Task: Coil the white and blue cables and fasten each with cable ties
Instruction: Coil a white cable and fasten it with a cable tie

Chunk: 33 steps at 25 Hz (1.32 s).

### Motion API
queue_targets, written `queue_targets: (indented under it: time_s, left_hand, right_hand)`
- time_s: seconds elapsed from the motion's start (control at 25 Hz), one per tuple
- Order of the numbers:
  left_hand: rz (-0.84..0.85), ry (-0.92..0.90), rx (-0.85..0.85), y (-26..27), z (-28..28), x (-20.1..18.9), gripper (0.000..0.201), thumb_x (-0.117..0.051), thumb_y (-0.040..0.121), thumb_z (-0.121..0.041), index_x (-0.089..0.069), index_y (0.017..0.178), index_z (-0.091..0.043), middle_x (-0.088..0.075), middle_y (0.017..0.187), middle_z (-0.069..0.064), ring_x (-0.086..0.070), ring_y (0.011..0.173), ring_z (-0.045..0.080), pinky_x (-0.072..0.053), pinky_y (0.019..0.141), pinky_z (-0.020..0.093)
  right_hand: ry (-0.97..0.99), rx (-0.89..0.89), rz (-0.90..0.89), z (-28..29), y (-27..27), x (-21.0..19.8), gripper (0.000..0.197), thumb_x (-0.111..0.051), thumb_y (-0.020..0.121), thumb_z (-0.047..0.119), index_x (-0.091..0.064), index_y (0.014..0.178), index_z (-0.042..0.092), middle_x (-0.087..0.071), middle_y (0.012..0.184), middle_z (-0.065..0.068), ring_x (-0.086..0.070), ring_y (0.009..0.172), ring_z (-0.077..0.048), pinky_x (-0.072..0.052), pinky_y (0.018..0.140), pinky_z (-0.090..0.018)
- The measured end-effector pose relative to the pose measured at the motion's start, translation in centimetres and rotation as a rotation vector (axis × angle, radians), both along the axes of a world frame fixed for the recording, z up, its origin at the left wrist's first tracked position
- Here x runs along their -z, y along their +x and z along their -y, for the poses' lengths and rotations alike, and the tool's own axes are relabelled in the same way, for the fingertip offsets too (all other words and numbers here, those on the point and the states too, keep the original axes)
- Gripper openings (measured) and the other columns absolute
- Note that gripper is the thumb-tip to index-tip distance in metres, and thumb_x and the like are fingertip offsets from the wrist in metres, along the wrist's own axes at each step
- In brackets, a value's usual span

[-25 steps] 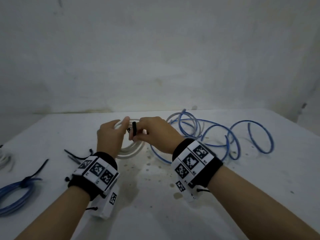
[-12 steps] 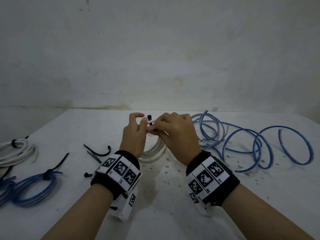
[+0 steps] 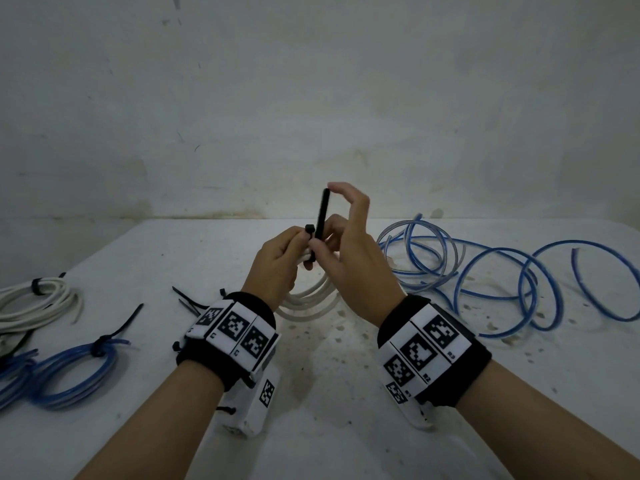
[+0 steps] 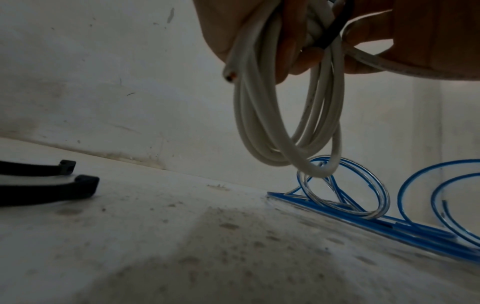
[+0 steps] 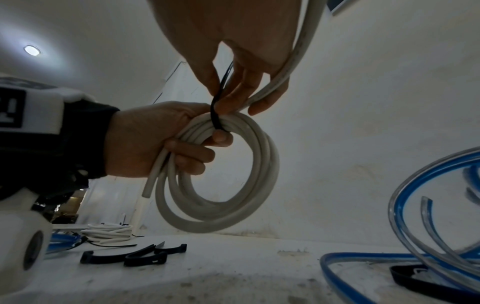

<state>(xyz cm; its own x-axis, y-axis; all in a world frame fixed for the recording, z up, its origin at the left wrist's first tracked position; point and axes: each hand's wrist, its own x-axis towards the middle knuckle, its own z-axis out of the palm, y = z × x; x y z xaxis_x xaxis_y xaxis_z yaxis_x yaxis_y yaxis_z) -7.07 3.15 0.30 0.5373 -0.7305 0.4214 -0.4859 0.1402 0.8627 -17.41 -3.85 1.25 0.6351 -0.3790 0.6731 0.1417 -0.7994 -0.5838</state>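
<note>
My left hand (image 3: pixel 292 249) grips a coiled white cable (image 3: pixel 309 299) above the table, and the loops hang below my fist. A black cable tie (image 3: pixel 324 216) goes round the bundle (image 5: pixel 221 176), and its tail stands upright. My right hand (image 3: pixel 323 245) pinches the tie just above the coil, with the index finger raised to the tail's tip. In the right wrist view the tie (image 5: pixel 216 112) crosses the strands beside my left hand (image 5: pixel 207 144). A loose blue cable (image 3: pixel 502 282) sprawls in loops on the table to the right.
A tied white coil (image 3: pixel 38 299) and a tied blue coil (image 3: pixel 69 368) lie at the left of the white table (image 3: pixel 329 393). Spare black cable ties (image 3: pixel 188 301) lie near my left wrist. A pale wall stands behind the table.
The tie's tail, short between my fingers before, now stands tall above my hands. My right index finger has lifted to its tip. The coil stays in my left hand.
</note>
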Motion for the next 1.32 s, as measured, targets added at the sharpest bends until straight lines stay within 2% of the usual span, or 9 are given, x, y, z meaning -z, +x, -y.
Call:
queue_targets:
  time_s: [0.12,0.32,0.52,0.64,0.8,0.92,1.08,1.2,1.32]
  left_hand:
    - [0.015,-0.010,-0.004,-0.3,0.4,0.2,0.024,-0.037,0.098,-0.016,-0.057,0.085,-0.017,-0.048,0.050,-0.009,-0.037,0.035,0.002,-0.028,0.038,0.013]
    - [0.024,-0.035,-0.051,-0.9,0.8,0.3,0.033,-0.035,0.098,-0.012,-0.047,0.068,-0.019,-0.048,0.039,-0.015,-0.042,0.034,0.000,-0.029,0.039,0.007]
    - [0.021,-0.029,-0.055,-0.9,0.7,0.2,0.034,-0.037,0.096,-0.009,-0.051,0.065,-0.013,-0.054,0.046,-0.009,-0.045,0.032,0.001,-0.030,0.038,0.006]
    - [0.013,-0.017,-0.065,-0.6,0.9,0.3,0.030,-0.038,0.095,-0.008,-0.053,0.070,-0.003,-0.055,0.057,0.004,-0.046,0.033,0.002,-0.030,0.039,0.006]
    - [0.042,-0.002,-0.075,-0.2,0.8,0.5,0.030,-0.039,0.095,-0.009,-0.058,0.077,0.006,-0.056,0.058,0.009,-0.046,0.034,0.001,-0.030,0.040,0.006]
    - [0.116,0.007,-0.094,-0.3,0.8,0.7,0.030,-0.040,0.094,-0.014,-0.059,0.072,-0.004,-0.059,0.055,0.008,-0.046,0.038,0.001,-0.032,0.043,0.009]
    - [0.246,0.073,-0.105,-0.6,1.1,1.1,0.034,-0.035,0.092,-0.031,-0.059,0.070,-0.019,-0.062,0.055,0.001,-0.055,0.056,0.011,-0.042,0.059,0.026]
    - [0.225,0.056,-0.134,-0.5,1.1,0.9,0.035,-0.035,0.096,-0.025,-0.056,0.067,-0.024,-0.058,0.053,-0.002,-0.049,0.045,0.003,-0.036,0.048,0.019]
    - [0.146,0.021,-0.170,0.1,0.9,0.6,0.031,-0.038,0.096,-0.016,-0.058,0.074,-0.009,-0.057,0.054,0.002,-0.046,0.039,-0.001,-0.033,0.045,0.012]
  right_hand:
    - [-0.017,0.052,-0.031,0.3,-0.1,0.0,0.044,-0.047,0.090,0.008,-0.026,0.126,0.022,-0.064,0.076,-0.006,-0.060,0.059,-0.015,-0.052,0.059,-0.036]
    - [-0.086,0.124,-0.130,0.3,0.0,-0.3,0.035,-0.037,0.092,0.008,-0.026,0.125,0.010,-0.056,0.065,-0.005,-0.058,0.059,-0.027,-0.044,0.055,-0.036]
    - [-0.103,0.115,-0.164,0.8,0.1,-0.2,0.004,-0.042,0.096,0.016,-0.042,0.098,0.012,-0.045,0.055,0.013,-0.051,0.053,-0.003,-0.038,0.052,-0.016]
    - [-0.109,0.136,-0.127,1.1,0.2,0.1,0.005,-0.049,0.092,0.012,-0.045,0.091,0.014,-0.038,0.048,0.015,-0.049,0.050,0.004,-0.037,0.052,-0.012]
    - [-0.102,0.160,-0.126,1.4,0.4,0.2,0.005,-0.051,0.091,0.012,-0.051,0.094,0.007,-0.038,0.052,0.014,-0.040,0.048,-0.003,-0.030,0.051,-0.014]
    - [-0.119,0.178,-0.120,1.6,0.4,0.2,0.007,-0.051,0.091,0.012,-0.052,0.094,0.005,-0.036,0.053,0.013,-0.037,0.049,-0.004,-0.031,0.053,-0.021]
    - [-0.134,0.218,-0.167,1.7,0.5,0.2,0.005,-0.049,0.092,0.014,-0.049,0.092,0.009,-0.036,0.054,0.012,-0.038,0.050,-0.004,-0.035,0.059,-0.026]
    - [-0.154,0.217,-0.126,1.3,0.4,0.2,0.007,-0.050,0.091,0.013,-0.047,0.096,0.009,-0.039,0.059,0.012,-0.043,0.054,-0.009,-0.036,0.061,-0.026]
    - [-0.226,0.244,-0.037,1.2,0.7,0.3,0.008,-0.057,0.085,0.009,-0.051,0.089,0.007,-0.045,0.075,0.002,-0.048,0.061,-0.019,-0.041,0.060,-0.031]
